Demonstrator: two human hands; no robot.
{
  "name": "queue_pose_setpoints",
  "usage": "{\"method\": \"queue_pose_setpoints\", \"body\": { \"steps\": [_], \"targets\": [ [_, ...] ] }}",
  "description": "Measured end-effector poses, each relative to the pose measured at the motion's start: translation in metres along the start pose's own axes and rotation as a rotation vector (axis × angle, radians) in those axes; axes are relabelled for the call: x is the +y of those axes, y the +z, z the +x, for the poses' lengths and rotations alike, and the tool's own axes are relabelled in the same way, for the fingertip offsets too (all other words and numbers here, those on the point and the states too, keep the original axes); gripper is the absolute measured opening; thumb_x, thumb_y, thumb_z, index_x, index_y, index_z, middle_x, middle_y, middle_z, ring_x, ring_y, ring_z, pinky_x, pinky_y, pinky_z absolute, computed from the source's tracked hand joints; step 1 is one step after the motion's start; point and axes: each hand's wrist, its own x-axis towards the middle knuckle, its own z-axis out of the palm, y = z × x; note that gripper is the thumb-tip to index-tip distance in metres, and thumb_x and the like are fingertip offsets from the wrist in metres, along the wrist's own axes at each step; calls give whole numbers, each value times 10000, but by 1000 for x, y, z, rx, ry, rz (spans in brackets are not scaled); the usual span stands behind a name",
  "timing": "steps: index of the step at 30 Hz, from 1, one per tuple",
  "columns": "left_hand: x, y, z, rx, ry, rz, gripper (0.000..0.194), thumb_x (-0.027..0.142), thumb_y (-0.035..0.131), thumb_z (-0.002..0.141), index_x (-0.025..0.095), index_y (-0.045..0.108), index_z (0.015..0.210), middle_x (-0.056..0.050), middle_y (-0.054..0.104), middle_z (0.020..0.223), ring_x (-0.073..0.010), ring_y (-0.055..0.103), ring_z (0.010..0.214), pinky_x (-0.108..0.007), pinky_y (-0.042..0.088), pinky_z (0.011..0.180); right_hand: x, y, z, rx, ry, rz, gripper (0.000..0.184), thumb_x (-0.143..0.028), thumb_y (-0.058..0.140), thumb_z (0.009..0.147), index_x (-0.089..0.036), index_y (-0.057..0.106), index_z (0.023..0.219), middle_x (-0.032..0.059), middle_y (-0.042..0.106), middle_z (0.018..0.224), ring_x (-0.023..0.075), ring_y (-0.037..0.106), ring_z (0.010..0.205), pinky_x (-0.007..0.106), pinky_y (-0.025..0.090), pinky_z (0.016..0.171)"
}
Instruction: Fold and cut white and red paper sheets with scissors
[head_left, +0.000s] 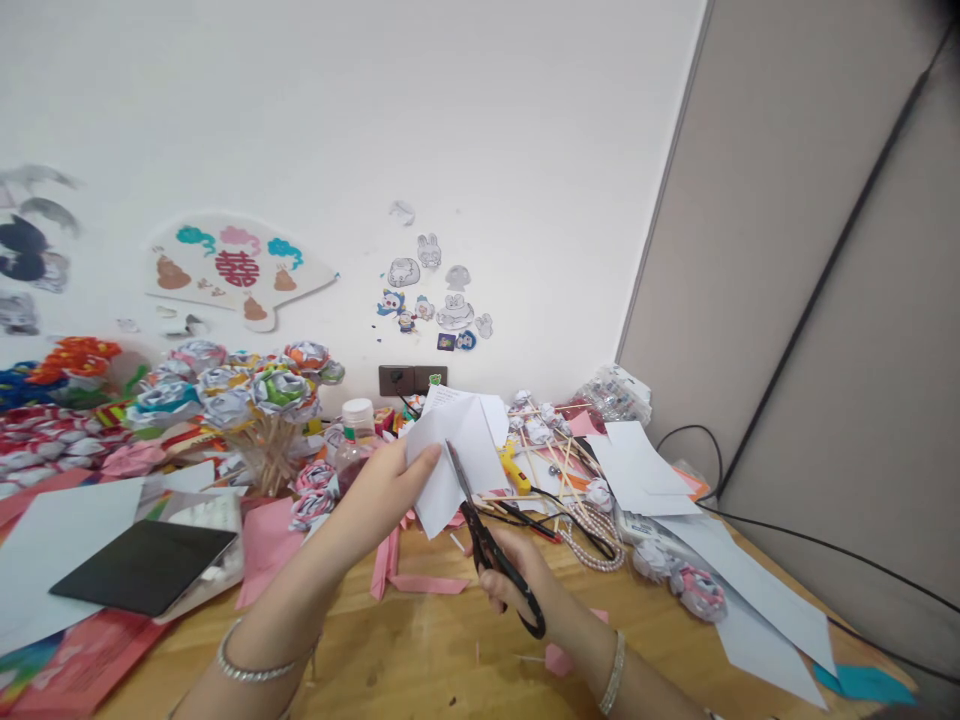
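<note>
My left hand (401, 478) pinches a folded piece of white paper (476, 465) by its left side, thumb on top, holding it above the wooden table. In my right hand (525, 575) is a pair of black-handled scissors (491, 555), its fingers around the handles. The scissor blades point up and away from me and lie against the paper; whether they have cut into it I cannot tell. Under and behind the paper are pink paper strips (427, 583) and a yellow glue gun (514, 472).
Paper flowers on sticks (262, 410) stand at the left, near a black tablet (146, 565). A lidded plastic bottle (356, 440) stands behind my left hand. Pearl strings (596, 540), wooden sticks and white sheets (645, 465) lie to the right. Black cables (832, 555) run along the right side.
</note>
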Motion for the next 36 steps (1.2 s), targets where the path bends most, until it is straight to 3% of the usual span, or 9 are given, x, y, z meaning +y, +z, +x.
{"method": "queue_pose_setpoints", "body": {
  "steps": [19, 31, 36],
  "targets": [
    [3, -3, -2, 0, 14, -76, 321, 458, 497, 680, 148, 545, 749, 7, 542, 570, -155, 493, 530, -231, 357, 454, -14, 4, -6, 71, 87, -30, 367, -468, 597, 719, -155, 534, 899, -61, 436, 587, 31, 394, 385, 140, 323, 344],
    [-3, 1, 0, -2, -30, -108, 346, 444, 534, 660, 139, 553, 823, -11, 590, 641, -187, 550, 597, -255, 401, 493, -25, 5, -2, 20, 36, 108, 542, -612, 565, 667, -133, 494, 912, -50, 453, 544, 52, 401, 396, 163, 318, 365],
    [-4, 3, 0, -11, -47, -148, 378, 448, 534, 665, 125, 551, 860, -18, 599, 660, -194, 562, 614, -273, 415, 519, -20, 4, -3, 15, 64, 100, 477, -552, 583, 689, -146, 495, 925, -61, 434, 554, 45, 387, 386, 157, 311, 360]
  ]
}}
